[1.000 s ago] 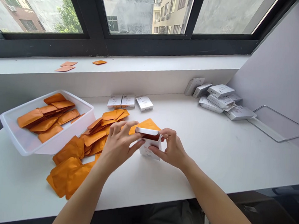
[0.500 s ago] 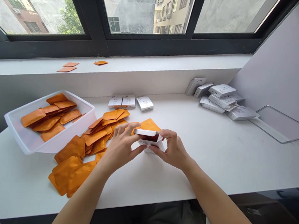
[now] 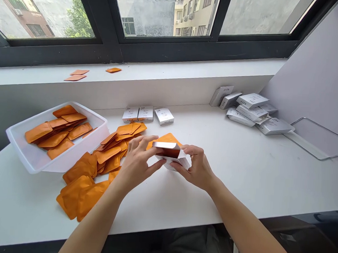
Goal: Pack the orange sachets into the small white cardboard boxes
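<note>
— Biggest thing in view?
— A long white worktop [image 3: 181, 206], smooth and matt, below a window with dark frames [image 3: 164, 47] and a broad white sill [image 3: 137, 78]. Beyond the glass, weathered concrete walls, a pale apartment block and a green tree.

— Anything on the sill?
— Three flat orange sachets: two overlapping towards the left [image 3: 75, 74], one apart to the right [image 3: 113, 70].

— And the left of the worktop?
— A shallow, rectangular tub [image 3: 70, 163] of translucent white plastic, with a raised rim, full of glossy orange sachets [image 3: 38, 132]. More sachets [image 3: 78, 197], square and slightly puffy, in loose overlapping heaps just beside the tub and reaching towards the middle.

— Further back?
— Three white cartons [image 3: 138, 114] in a short row, right behind the heaps. Far right, a jumbled pile of white-and-silver cartons [image 3: 252, 110] against a pale wall [image 3: 316, 73], next to a clear panel in a thin metal frame [image 3: 312, 139].

— The hands?
— Both closed on a white carton [image 3: 175, 162], mid-worktop and tilted: left hand [image 3: 137, 164] with fingers curled over its left end, right hand [image 3: 196, 167] pinching its right end. A silvery flap on top, dark brown inside, contents impossible to make out. Just behind, one orange sachet [image 3: 165, 139], partly hidden by the carton.
</note>
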`<state>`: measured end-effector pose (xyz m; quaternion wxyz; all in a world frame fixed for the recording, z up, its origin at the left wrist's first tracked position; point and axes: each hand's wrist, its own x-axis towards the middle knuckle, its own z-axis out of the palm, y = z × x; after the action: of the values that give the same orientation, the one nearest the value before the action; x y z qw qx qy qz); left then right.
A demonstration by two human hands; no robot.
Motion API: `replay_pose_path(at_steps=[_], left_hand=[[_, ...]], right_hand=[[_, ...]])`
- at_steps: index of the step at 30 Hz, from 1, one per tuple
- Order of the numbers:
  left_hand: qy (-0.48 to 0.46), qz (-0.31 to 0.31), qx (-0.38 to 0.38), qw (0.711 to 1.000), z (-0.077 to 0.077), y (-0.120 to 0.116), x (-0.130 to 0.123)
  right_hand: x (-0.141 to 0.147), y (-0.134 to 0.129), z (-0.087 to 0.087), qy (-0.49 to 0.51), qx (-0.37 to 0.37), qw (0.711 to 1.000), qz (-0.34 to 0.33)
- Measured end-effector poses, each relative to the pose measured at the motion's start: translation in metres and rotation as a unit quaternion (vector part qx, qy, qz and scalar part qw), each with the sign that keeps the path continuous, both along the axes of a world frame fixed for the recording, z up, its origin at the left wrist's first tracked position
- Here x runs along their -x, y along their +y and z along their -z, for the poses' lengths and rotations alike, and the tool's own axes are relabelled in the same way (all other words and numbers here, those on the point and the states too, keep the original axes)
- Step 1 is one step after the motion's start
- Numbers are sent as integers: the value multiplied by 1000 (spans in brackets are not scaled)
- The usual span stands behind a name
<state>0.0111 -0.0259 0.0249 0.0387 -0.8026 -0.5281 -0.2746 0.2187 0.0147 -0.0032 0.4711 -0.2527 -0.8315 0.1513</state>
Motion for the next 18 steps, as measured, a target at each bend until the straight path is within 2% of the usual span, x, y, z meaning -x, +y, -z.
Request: replay_pose_path(at_steps=[3, 5, 6, 7, 9, 11, 13, 16, 18], left_hand=[[9, 15, 9, 1000, 1, -1, -3], [12, 16, -9, 1000, -2, -1, -2], [1, 11, -27, 1000, -4, -1, 0], [-20, -6, -55, 998, -6, 0, 3], [-65, -87, -124, 986, -7, 4, 11], [-61, -168, -152, 972, -2, 10, 18], [0, -181, -109, 977, 9, 18, 22], [78, -138, -3, 987, 30, 31, 22], [85, -125, 70, 986, 42, 39, 20]], right_hand=[[1, 1, 0, 6, 2, 1000, -21], [-4, 6, -1, 13, -2, 1000, 8], [-9, 9, -3, 30, -5, 999, 43], [-14, 13, -5, 59, -9, 994, 89], [-26, 20, -11, 140, -20, 973, 182], [-37, 26, -17, 185, -26, 958, 217], [-44, 29, -21, 175, -24, 962, 208], [-44, 29, -22, 200, -6, 955, 220], [-38, 26, -18, 218, 7, 948, 231]])
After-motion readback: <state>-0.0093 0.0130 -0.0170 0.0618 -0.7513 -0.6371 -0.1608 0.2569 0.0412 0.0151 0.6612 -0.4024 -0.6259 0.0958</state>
